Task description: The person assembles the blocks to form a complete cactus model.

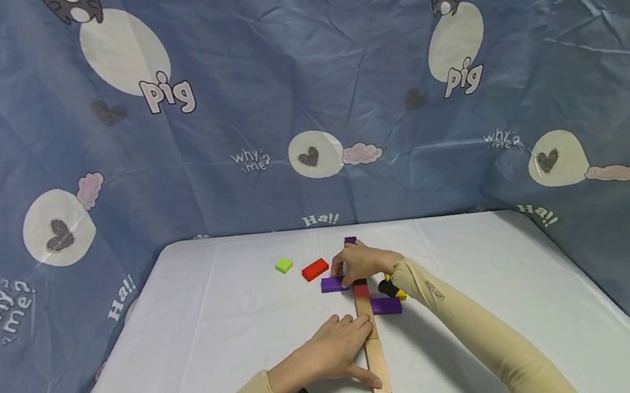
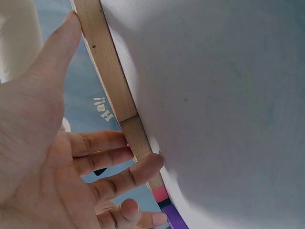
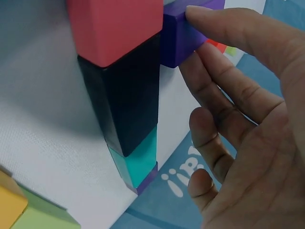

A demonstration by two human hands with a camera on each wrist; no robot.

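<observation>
A straight row of blocks runs away from me: two plain wooden blocks (image 1: 378, 367) nearest, then a red block (image 1: 361, 291), a black block (image 3: 133, 95), a teal block (image 3: 138, 160) and a purple end (image 1: 350, 240). My left hand (image 1: 338, 349) lies along the row's left side, its thumb and fingers spread and touching the wooden blocks. At the row's far part, my right hand (image 1: 366, 260) pinches a purple block (image 3: 176, 36) between thumb and fingers. That block lies crosswise at the row's left side, beside the red and black blocks.
Another purple block (image 1: 386, 306) juts out from the row's right side. Yellow (image 3: 9, 200) and light green (image 3: 45, 214) blocks lie right of the row, partly behind my right wrist in the head view. A loose red block (image 1: 315, 269) and a small green block (image 1: 284, 265) lie farther left.
</observation>
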